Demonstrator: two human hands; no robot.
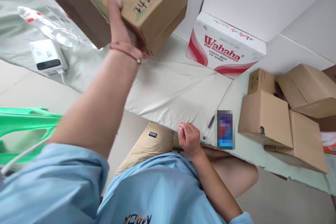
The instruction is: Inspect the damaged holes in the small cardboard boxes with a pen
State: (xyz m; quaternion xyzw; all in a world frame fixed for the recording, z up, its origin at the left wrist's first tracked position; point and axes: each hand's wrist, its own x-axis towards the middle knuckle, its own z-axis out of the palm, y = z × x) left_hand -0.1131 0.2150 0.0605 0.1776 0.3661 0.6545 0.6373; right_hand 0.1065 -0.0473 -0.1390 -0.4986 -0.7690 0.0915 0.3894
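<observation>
At the upper left, my left hand (119, 24) grips a cardboard box (160, 24) by its near edge. The thumb lies on the printed face, beside handwritten digits; the other fingers are mostly hidden. The box is tilted over the far side of the covered table (178, 87). A darker cardboard box (70, 3) is just left of it, partly cut off by the frame. My right hand (189, 139) is curled into a fist at the table's front edge, with nothing visible in it. Near this hand lie a pen-like dark stick (210, 121) and a phone with a blurred screen (225, 129).
A white and red Wahaha water carton (225, 47) stands against the white wall. Several brown boxes (265, 119) are piled at the right. On the left are a white power bank (48, 56) with a cable, clear plastic packaging (57, 29) and a green stool (23, 129).
</observation>
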